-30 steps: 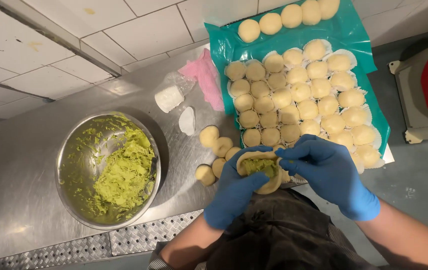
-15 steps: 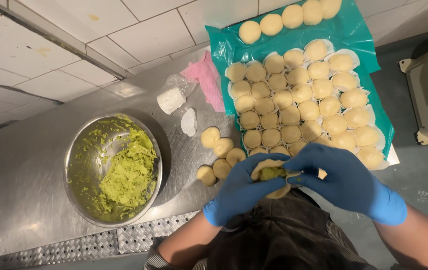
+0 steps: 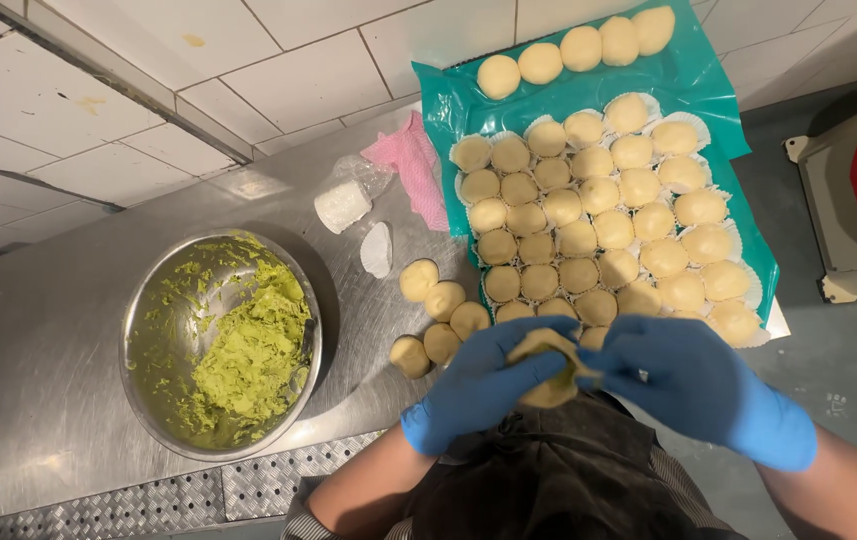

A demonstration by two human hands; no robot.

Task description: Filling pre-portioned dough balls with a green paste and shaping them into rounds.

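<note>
Both hands wear blue gloves and meet over one pale dough piece [image 3: 547, 362] with green filling showing at its seam. My left hand [image 3: 484, 385] cups the dough from below and the left. My right hand [image 3: 694, 385] pinches its right edge with fingertips. They hover near the front edge of a steel counter [image 3: 39, 360], just in front of a green sheet [image 3: 709, 80] lined with several filled dough balls [image 3: 589, 210] in white paper cups. A few bare dough balls [image 3: 436, 317] lie on the counter beside my left hand.
A steel bowl [image 3: 139, 330] holding green paste [image 3: 254, 360] sits at the left. A stack of white paper cups [image 3: 341, 205], a single cup [image 3: 377, 249] and a pink cloth [image 3: 414, 165] lie behind the loose balls. White tiled wall [image 3: 249, 70] at the back; a grey scale [image 3: 854, 190] to the right.
The dough was open with green filling exposed; both hands have folded its edges up and closed around it, so little filling shows now.
</note>
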